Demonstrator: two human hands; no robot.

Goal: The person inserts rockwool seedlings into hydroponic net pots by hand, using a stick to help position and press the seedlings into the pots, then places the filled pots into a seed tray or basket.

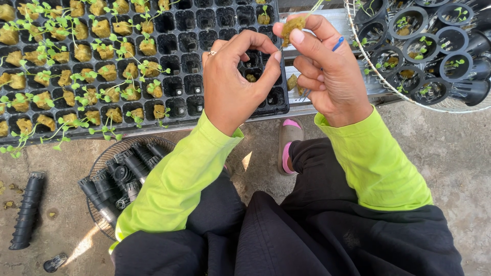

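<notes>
**Seedling plug pinched between your two hands above the tray**

Your right hand (330,76) pinches a small brownish sponge plug (292,24) between thumb and forefinger, holding it up over the right end of the black seedling tray (225,30). A thin green stem rises from the top of the plug. A slim blue tool (337,44) pokes out between the fingers of that same hand. Your left hand (232,84) is curled, its thumb and forefinger tips meeting just beside the plug's lower edge, at what looks like a fine root; whether they grip it, you cannot tell.

The tray's left cells hold sponge plugs with leggy green sprouts (76,66); the cells under your hands are mostly bare. To your right, a white wire basket (368,56) holds black net pots, several already with seedlings. Below the tray, a round wire basket (110,153) on the concrete floor carries stacked black net pots (123,176), and another stack (28,209) lies on the ground to the left.
</notes>
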